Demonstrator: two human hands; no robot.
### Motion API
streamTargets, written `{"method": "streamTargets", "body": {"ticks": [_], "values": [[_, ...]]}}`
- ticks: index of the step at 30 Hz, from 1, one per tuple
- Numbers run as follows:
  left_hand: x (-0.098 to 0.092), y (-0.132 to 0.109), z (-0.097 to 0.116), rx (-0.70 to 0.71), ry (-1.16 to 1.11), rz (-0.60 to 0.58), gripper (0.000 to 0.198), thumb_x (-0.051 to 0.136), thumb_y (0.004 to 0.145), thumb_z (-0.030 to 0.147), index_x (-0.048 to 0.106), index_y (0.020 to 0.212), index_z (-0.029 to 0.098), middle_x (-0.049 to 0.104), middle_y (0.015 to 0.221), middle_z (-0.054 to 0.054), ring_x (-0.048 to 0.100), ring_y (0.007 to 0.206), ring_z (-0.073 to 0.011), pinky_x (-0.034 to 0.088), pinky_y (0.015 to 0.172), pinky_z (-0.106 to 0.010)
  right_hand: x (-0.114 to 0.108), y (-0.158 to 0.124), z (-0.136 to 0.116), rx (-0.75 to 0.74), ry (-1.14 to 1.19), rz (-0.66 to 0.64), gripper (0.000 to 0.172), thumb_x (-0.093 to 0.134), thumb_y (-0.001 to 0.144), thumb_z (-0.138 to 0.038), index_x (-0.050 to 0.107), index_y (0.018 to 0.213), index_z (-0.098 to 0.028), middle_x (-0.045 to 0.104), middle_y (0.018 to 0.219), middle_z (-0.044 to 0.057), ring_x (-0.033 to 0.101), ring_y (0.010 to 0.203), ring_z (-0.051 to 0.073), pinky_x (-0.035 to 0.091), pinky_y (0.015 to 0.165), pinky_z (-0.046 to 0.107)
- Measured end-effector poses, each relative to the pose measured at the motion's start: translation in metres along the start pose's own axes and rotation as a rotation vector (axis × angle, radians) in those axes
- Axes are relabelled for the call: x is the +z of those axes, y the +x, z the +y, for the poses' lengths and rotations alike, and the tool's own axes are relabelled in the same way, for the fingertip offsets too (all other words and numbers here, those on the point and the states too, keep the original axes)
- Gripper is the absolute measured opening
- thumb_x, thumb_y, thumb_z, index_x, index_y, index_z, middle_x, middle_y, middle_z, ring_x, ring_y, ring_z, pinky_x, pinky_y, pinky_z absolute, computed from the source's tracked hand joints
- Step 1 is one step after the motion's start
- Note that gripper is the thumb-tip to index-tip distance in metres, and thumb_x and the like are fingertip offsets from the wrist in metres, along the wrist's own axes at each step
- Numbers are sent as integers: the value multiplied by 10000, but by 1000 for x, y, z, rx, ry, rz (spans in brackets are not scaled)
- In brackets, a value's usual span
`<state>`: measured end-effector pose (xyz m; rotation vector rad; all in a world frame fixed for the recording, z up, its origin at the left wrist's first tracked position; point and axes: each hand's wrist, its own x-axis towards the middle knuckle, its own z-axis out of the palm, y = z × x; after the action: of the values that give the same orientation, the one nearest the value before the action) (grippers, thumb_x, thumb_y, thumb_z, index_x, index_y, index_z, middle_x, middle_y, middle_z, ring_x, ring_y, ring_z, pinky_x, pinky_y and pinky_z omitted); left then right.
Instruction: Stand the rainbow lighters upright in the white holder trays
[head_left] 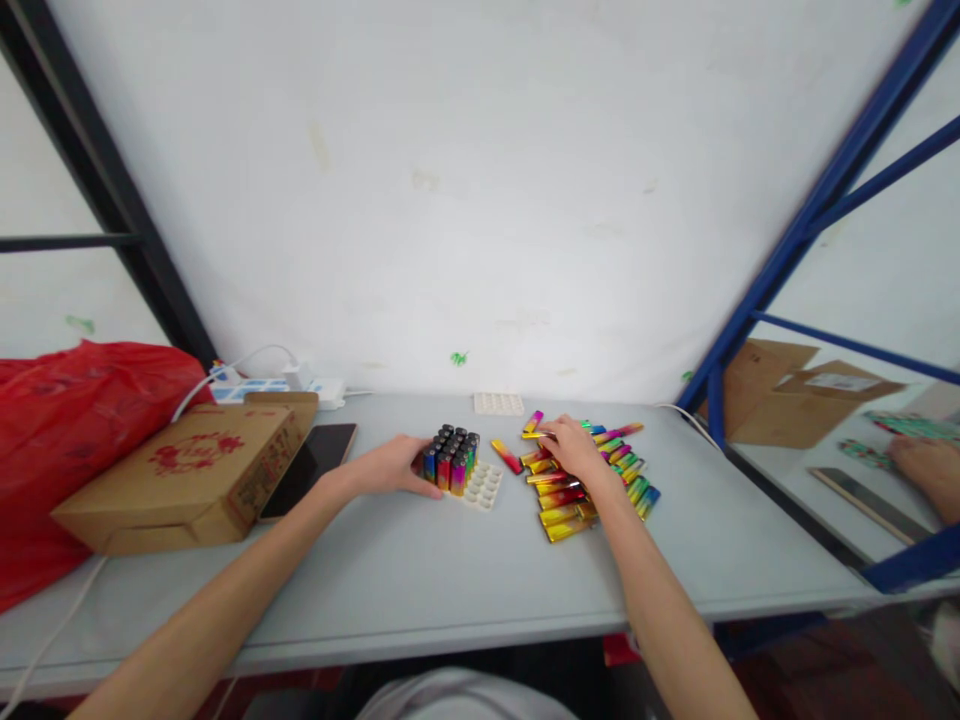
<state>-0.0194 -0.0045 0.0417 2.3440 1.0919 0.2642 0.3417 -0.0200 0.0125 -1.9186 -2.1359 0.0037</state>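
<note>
My left hand (396, 466) curls round the left side of a white tray (484, 488) with rows of round holes, thumb at its front corner. Shiny rainbow-coloured lighters (451, 465) with black tops stand upright in the tray's left part; its right-hand holes are bare. My right hand (571, 446) reaches over a loose pile of shiny lighters (559, 515), yellow, red, green and purple. Its fingers are bent down, closed at a gold lighter (531, 435); the grip is partly hidden. A red and yellow lighter (508, 457) lies between tray and pile.
Another white holed tray (499, 403) lies by the wall. On the left are a cardboard box (187, 470), a dark flat tablet-like panel (319, 460), a red bag (105, 400) and a power strip (322, 392). A blue frame (787, 260) stands right; beyond it shows another person's hand (926, 470).
</note>
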Motion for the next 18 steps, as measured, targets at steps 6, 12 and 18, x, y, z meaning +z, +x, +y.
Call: {"method": "streamTargets", "body": {"ticks": [6, 12, 18], "values": [[-1, -5, 6, 4, -1, -20, 613, 783, 688, 675, 691, 1074, 208, 738, 892, 1, 668, 794, -240, 472, 658, -287, -5, -2, -11, -42, 182, 192, 340, 437, 1096, -338, 720, 1185, -172, 746, 1056, 114, 690, 976, 228, 471, 912, 320], [10, -2, 9, -16, 51, 52, 741, 808, 631, 760, 693, 1122, 216, 775, 959, -29, 696, 859, -283, 497, 712, -317, -5, -5, -42, -42, 600, 372, 357, 598, 978, -518, 742, 996, -192, 728, 793, 29, 646, 714, 196, 463, 707, 291], [17, 3, -3, 21, 22, 100, 785, 823, 615, 765, 705, 1145, 198, 787, 1001, -61, 702, 868, -293, 507, 761, -335, 9, -6, -64, -10, 903, 240, 487, 576, 918, -669, 529, 723, -225, 516, 651, -32, 506, 627, 155, 406, 580, 268]]}}
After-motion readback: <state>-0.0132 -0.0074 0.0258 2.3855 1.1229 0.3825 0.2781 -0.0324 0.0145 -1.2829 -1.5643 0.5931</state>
